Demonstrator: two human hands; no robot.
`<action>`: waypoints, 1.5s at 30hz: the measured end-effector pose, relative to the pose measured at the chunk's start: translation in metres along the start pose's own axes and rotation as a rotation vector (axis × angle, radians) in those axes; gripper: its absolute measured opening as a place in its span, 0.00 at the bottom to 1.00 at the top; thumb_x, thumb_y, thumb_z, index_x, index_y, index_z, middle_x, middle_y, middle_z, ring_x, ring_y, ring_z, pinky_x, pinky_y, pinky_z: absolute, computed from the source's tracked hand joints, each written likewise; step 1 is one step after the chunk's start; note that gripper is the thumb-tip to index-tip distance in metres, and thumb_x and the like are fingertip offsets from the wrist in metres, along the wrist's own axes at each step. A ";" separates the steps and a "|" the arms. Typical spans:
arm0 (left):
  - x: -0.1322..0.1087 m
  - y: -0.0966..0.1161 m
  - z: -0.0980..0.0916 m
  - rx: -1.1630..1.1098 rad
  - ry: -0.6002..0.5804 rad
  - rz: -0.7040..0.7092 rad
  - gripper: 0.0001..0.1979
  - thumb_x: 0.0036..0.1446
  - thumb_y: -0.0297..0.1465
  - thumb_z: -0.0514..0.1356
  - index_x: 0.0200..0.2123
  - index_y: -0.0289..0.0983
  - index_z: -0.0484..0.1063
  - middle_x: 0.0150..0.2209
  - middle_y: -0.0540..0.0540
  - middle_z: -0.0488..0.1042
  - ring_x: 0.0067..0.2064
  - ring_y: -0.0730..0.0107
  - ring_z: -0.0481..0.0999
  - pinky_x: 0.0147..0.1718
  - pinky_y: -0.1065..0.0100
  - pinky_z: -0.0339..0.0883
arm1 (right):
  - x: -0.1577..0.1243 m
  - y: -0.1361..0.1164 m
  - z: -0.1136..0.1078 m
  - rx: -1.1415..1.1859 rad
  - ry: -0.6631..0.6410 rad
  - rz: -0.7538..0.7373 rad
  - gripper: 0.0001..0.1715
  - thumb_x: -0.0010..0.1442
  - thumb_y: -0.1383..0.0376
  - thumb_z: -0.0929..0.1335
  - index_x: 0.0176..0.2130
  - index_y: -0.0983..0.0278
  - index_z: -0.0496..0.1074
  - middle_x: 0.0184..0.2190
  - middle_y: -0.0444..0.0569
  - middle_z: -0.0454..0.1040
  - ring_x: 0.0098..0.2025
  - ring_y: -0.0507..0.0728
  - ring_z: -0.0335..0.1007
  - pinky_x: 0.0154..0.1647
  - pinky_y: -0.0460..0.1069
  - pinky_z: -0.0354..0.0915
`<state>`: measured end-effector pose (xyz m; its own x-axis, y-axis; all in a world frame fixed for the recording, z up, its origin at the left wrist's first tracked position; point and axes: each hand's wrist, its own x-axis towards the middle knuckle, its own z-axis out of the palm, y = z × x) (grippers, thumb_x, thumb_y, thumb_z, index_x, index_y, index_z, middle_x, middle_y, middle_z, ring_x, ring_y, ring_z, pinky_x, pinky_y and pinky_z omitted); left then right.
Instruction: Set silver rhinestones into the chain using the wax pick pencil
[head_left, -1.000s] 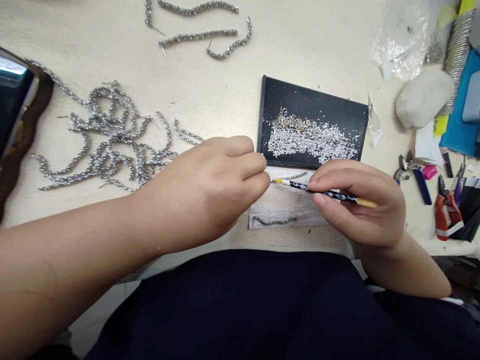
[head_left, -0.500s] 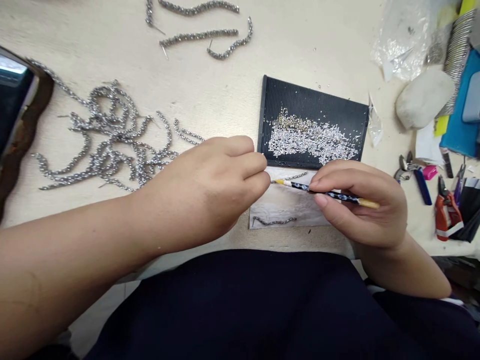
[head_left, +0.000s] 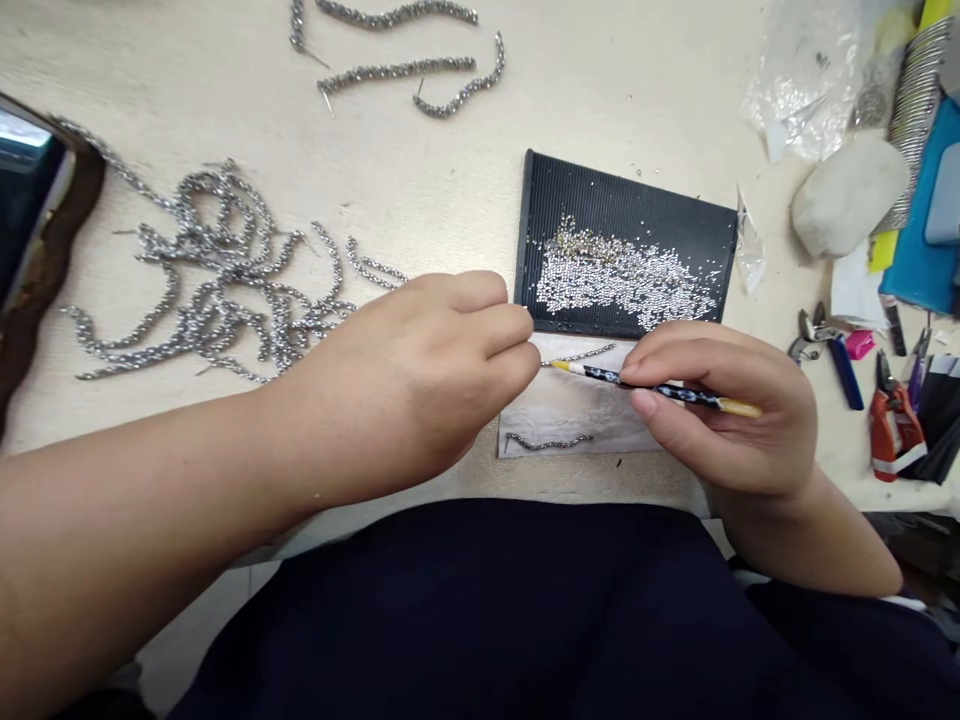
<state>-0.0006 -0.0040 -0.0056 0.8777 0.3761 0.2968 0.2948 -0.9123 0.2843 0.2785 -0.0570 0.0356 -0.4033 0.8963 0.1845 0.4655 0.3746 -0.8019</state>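
Note:
My right hand [head_left: 724, 410] pinches a patterned wax pencil [head_left: 660, 388] with a yellow tip. That tip touches or hovers at a thin rhinestone strand [head_left: 589, 354]; contact is hard to tell. My left hand [head_left: 442, 370] is closed at the strand's left end, its fingertips hidden behind the knuckles. Beneath both lies a white sheet [head_left: 585, 400], on which another short strand [head_left: 550, 443] rests nearer to me. Just beyond stands a black ridged tray [head_left: 630, 185] with loose silver rhinestones [head_left: 615, 275] spread over it.
A heap of sparkling strands [head_left: 225, 270] lies on the left, with several more strands [head_left: 397, 72] farther back. A dark-framed screen [head_left: 45, 200] borders the left edge. To the right are a whitish stone [head_left: 847, 198], orange-handled pliers [head_left: 896, 425] and a plastic bag [head_left: 802, 80].
The pencil and my right hand have shifted very slightly. My left hand stays in place, and everything on the table looks the same.

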 end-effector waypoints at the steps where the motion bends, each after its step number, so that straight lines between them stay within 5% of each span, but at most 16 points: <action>1: 0.000 0.000 0.001 0.002 -0.006 -0.002 0.14 0.66 0.18 0.53 0.36 0.38 0.75 0.34 0.47 0.77 0.37 0.60 0.71 0.38 0.59 0.73 | 0.000 0.000 0.000 -0.001 -0.004 0.002 0.15 0.64 0.75 0.76 0.45 0.57 0.83 0.37 0.46 0.86 0.38 0.57 0.85 0.39 0.51 0.83; 45: -0.002 0.000 -0.002 -0.029 -0.067 -0.045 0.14 0.67 0.19 0.53 0.36 0.39 0.75 0.35 0.46 0.77 0.38 0.59 0.70 0.40 0.58 0.73 | -0.003 0.002 -0.008 -0.016 -0.085 -0.037 0.20 0.60 0.79 0.72 0.45 0.57 0.82 0.39 0.47 0.82 0.39 0.56 0.83 0.37 0.51 0.80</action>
<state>-0.0032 -0.0045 -0.0043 0.8874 0.4044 0.2215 0.3248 -0.8892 0.3222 0.2866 -0.0570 0.0381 -0.4855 0.8585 0.1649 0.4613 0.4118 -0.7859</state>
